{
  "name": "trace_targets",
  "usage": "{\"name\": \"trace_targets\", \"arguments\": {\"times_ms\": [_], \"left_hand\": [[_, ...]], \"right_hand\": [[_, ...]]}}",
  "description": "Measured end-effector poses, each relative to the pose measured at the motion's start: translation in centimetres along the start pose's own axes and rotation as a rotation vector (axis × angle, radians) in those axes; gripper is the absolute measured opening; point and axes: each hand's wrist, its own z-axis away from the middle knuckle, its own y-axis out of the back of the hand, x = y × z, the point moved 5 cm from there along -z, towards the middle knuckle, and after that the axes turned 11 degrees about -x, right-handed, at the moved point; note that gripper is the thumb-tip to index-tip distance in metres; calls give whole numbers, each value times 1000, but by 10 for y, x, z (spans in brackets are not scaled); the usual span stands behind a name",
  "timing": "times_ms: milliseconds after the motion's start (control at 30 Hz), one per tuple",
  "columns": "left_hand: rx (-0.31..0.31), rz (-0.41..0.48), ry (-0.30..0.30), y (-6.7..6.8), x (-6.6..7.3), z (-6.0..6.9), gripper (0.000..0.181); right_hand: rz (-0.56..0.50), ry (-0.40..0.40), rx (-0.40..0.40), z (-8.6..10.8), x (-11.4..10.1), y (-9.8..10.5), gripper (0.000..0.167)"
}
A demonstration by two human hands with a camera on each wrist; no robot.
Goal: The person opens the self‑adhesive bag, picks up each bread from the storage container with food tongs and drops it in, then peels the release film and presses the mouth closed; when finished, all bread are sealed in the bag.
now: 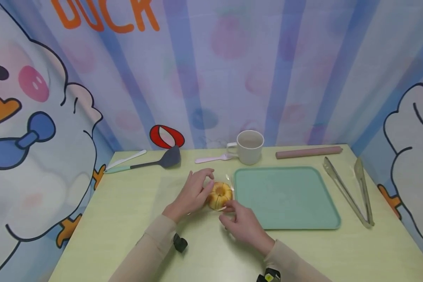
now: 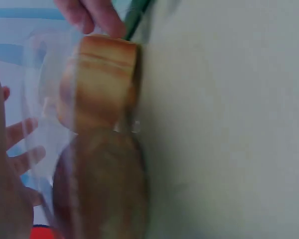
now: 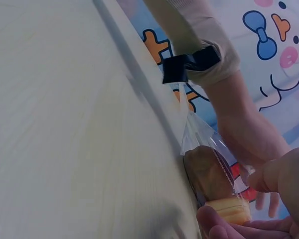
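Sleeves: beige cuffs (image 1: 160, 235) reach in over the pale yellow-green table (image 1: 127, 219), a small black device (image 1: 180, 243) at the left wrist and another at the right.
Right hand: relaxed (image 1: 244, 225), thumb apart from the fingers, fingertips touching the near right edge of the ring-shaped pastry; it is not clenched.
Left hand: loosely spread (image 1: 194, 192), released rather than gripping, lying over the bag with its thumb beside the pastry.
Pastry: golden, fluted (image 1: 216, 200), on the table between the two hands, just left of the tray and under clear film.
Brown bread: a darker, rounded piece (image 2: 107, 184), next to the pastry under the same film; the left hand hides it in the head view.
Clear bag: thin and shiny (image 3: 202, 134), around both breads.
Green tray: flat and rounded at the corners (image 1: 287, 197), right of the pastry.
Metal tongs: right of the tray (image 1: 346, 192), arms spread toward the far side.
Spatula: dark blade (image 1: 169, 158), mint handle end, far left.
White utensil: slim (image 1: 127, 160), beyond the spatula's handle.
Pink fork: lying (image 1: 213, 159) beside the mug.
White mug: upright (image 1: 250, 150), handle leftward.
Rolling pin: dusky pink (image 1: 308, 152), behind the tray.
Backdrop: striped cloth (image 1: 229, 78) with cartoon ducks.
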Motion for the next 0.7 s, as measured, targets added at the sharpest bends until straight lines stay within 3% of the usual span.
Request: {"name": "trace_targets", "arguments": {"times_ms": [200, 367, 533, 700], "left_hand": [[-166, -49, -35, 1, -2, -30, 32], [-317, 19, -9, -6, -9, -49, 33], [-373, 117, 5, -9, -14, -63, 30], [-419, 175, 72, -12, -20, -68, 31]], "right_hand": [[10, 21, 6, 2, 0, 0, 42], [14, 25, -9, 4, 1, 0, 42], [-6, 31, -22, 6, 1, 0, 42], [-19, 31, -33, 6, 2, 0, 44]]}}
